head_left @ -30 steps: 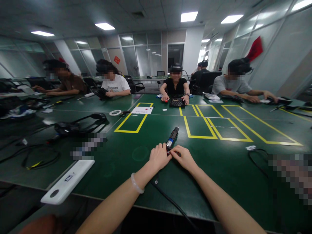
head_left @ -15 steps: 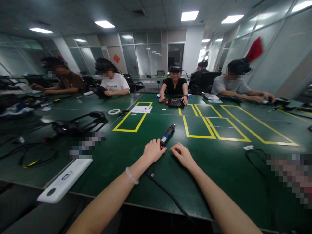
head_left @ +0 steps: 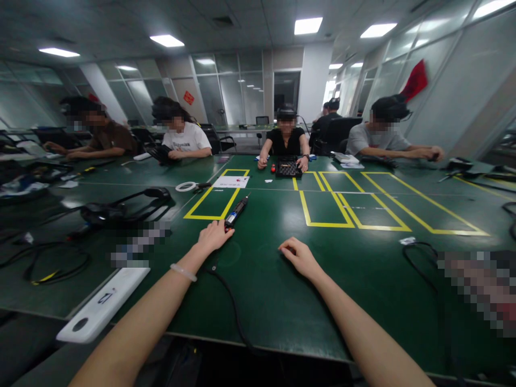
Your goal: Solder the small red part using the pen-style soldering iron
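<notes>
From the head view I have my left grip [head_left: 215, 236] closed around the near end of a slim dark tool [head_left: 236, 213], which carries a blue band and a narrow tip. The tool points away from me and to the right, just beside the near end of a yellow taped outline [head_left: 212, 192] on the green bench [head_left: 278, 312]. I cannot tell whether it rests on the surface or is lifted. A pale bracelet [head_left: 184, 272] circles my left wrist.

My right grip [head_left: 299, 255] is well apart from the tool, its fingers loosely curled; their inner side is hidden, so I cannot tell if it is open or closed. A black cable [head_left: 230, 293] with a small ring at its end runs between my forearms towards the near edge.

To my left I see a long white panel [head_left: 105, 301] with a dark round spot, and beyond it a black headset [head_left: 124, 207]. A paper sheet [head_left: 230, 181] lies across the yellow outline, near a white ring [head_left: 186, 186]. Opposite, a person in black [head_left: 287, 140] has one hand at a black tray [head_left: 288, 167], with a red ball [head_left: 273, 168] beside it
</notes>
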Tool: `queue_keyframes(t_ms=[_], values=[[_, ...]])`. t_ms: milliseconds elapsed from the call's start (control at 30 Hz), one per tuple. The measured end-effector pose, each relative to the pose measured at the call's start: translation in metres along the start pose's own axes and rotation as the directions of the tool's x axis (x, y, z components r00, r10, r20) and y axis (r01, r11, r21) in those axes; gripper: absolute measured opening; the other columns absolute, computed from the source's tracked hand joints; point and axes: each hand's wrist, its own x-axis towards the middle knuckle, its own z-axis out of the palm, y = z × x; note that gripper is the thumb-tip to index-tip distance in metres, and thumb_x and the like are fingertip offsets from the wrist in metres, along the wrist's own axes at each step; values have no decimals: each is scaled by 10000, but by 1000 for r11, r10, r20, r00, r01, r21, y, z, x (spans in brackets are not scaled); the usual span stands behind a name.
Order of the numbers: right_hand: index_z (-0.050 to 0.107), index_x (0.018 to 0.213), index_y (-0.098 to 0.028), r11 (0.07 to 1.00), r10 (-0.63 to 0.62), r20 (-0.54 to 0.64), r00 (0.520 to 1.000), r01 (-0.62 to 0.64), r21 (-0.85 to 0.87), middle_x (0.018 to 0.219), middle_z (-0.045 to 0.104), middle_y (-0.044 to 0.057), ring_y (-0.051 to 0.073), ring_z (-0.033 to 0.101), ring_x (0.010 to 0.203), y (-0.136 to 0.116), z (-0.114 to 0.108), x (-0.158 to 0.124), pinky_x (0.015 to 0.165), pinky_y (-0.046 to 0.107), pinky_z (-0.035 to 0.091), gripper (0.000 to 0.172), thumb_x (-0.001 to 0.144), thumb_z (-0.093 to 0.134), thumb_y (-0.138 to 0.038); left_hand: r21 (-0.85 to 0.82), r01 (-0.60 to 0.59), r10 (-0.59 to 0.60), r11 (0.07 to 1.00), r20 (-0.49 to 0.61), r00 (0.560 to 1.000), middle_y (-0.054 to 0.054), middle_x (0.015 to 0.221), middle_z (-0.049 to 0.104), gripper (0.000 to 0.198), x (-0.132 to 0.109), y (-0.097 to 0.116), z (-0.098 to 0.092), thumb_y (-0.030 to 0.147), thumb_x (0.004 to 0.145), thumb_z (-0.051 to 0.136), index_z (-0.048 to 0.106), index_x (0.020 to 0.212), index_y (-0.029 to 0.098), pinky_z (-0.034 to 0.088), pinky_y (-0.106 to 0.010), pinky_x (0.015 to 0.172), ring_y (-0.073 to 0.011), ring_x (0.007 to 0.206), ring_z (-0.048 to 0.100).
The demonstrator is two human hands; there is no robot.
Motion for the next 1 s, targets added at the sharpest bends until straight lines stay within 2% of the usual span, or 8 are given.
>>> queue_keyframes(t_ms=[133,267,367,467,533,733,867,1000], values=[[664,866,-187,1000,10,5,1000,-10,0,814,572,23,135,535,707,1,0,1,651,249,406,144,864,521,-197,2,58,-58,998,8,998,-173,1185,546,671,14,-30,-2,664,825,294,436,1276,187,441,-456,837,-340,1080,535],[664,869,-180,1000,19,15,1000,-19,-4,819,579,26,135,540,708,0,0,1,657,249,408,143,863,522,-196,21,88,-88,996,4,996,-168,1161,556,646,17,-45,-4,648,840,284,453,1275,202,450,-464,824,-340,1055,549],[662,871,-182,1000,24,17,1000,-24,-6,826,580,27,134,541,707,-1,0,0,655,247,410,141,863,523,-200,85,99,-91,991,-92,992,-170,1150,542,613,11,-42,-6,634,840,320,494,1241,205,452,-465,808,-348,1053,537],[663,866,-184,1000,23,19,1000,-23,-9,813,574,23,135,539,701,-1,0,0,647,247,409,138,861,526,-203,167,71,-28,983,-247,969,-166,1154,518,540,1,-32,-7,567,845,405,508,1203,176,450,-429,813,-326,1049,523],[663,863,-184,1000,22,23,1000,-22,-11,809,573,23,135,539,700,-2,1,0,647,250,409,139,859,526,-201,197,58,4,979,-300,954,-161,1140,518,484,-4,-26,-8,506,860,424,504,1183,155,453,-399,803,-302,1019,529],[666,873,-184,1000,20,37,999,-19,-19,827,583,31,145,551,730,-1,1,1,662,258,417,143,859,525,-200,237,35,42,971,-309,950,-153,1062,531,367,-13,-17,-6,384,895,369,545,1093,130,476,-366,710,-284,939,559],[665,870,-182,1000,26,47,999,-25,-18,829,581,31,144,550,723,-2,1,1,663,260,419,140,858,526,-195,170,92,-35,981,-315,949,-161,1045,541,385,-12,-16,-7,350,917,299,550,1090,115,482,-382,704,-290,929,581],[664,866,-183,999,18,53,998,-16,-35,819,579,32,147,546,718,-2,1,1,659,264,418,137,855,528,-193,65,159,-132,985,-304,943,-159,1046,563,343,-10,-15,-18,360,903,354,557,1044,122,483,-387,721,-294,934,598]])
